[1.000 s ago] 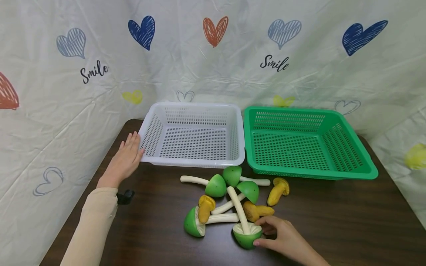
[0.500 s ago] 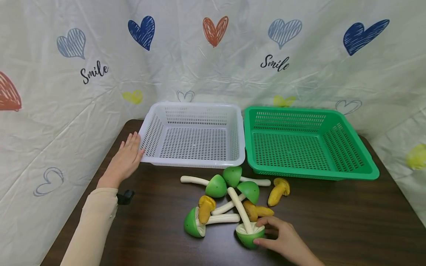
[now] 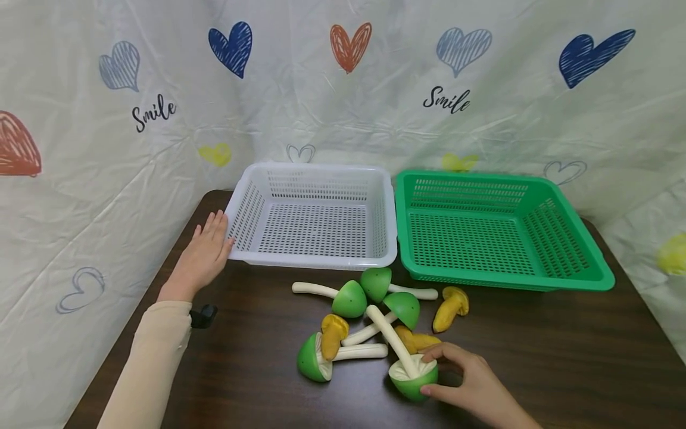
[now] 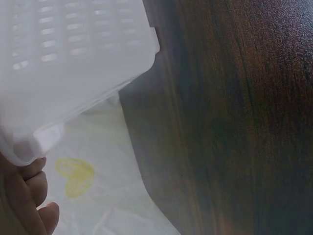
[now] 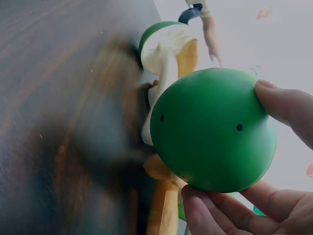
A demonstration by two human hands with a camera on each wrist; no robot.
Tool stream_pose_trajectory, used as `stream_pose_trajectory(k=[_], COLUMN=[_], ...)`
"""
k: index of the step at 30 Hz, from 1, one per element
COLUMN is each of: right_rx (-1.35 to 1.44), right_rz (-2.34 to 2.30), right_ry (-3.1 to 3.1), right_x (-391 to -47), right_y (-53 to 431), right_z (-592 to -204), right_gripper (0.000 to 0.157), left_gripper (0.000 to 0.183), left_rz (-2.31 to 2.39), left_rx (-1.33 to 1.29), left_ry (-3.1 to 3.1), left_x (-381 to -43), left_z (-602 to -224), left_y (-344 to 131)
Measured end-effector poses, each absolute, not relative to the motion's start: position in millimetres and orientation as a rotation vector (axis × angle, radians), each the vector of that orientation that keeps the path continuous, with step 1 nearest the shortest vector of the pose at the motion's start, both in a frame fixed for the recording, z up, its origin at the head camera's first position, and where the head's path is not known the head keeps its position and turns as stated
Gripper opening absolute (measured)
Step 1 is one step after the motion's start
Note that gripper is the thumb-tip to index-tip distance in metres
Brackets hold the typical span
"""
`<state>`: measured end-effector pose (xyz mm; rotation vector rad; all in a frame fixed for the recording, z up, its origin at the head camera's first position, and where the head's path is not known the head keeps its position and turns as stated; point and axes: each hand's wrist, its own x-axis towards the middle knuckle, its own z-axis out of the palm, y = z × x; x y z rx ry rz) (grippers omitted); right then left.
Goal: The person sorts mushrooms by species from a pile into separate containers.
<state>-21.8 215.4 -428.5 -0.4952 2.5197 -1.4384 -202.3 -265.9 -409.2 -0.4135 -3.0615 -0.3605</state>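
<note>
My right hand [image 3: 471, 381] grips the cap of a green toy mushroom [image 3: 411, 384], thumb on one side and fingers on the other. Its white stem leans up and left over the pile. In the right wrist view the green cap [image 5: 215, 132] fills the middle, held between thumb and fingers. My left hand [image 3: 200, 253] rests with straight fingers against the left side of the white basket [image 3: 316, 261]; in the left wrist view its fingers [image 4: 36, 188] touch the basket rim. Other green mushrooms [image 3: 349, 300] and yellow mushrooms [image 3: 333, 338] lie nearby on the table.
A green basket [image 3: 509, 281] stands right beside the white one at the back of the dark wooden table [image 3: 241, 369]. One yellow mushroom [image 3: 450, 308] lies just in front of it. Behind hangs a white cloth [image 3: 300, 71] printed with hearts.
My right hand has shifted a little to the right, drawing the gripped green mushroom with it. The left hand stays at the white basket. The head view has shifted slightly.
</note>
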Motion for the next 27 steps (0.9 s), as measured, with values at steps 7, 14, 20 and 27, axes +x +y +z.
stream_pose_trajectory(k=[7,14,20,27], right_rx=[-0.614,-0.734,-0.804,-0.827], right_rz=[-1.474,-1.569,-1.618,-1.634], right_ry=[2.564,2.577,2.545,2.514], right_x=[-24,-34,-43,-59], right_y=[222,227,228,226], right_z=[-423,-417,-411,-402], right_gripper=[0.032,0.038,0.041,0.042], left_gripper=[0.061,0.061,0.061,0.061], left_rz=[-0.369,-0.374,-0.381,-0.377], left_rx=[-0.419,-0.423,-0.422,-0.413], left_ry=[-3.044,-3.045,-3.044,-3.041], left_x=[-202,-203,-203,-204], left_z=[-411,-411,-412,-414], left_y=[-266,-265,-265,-266])
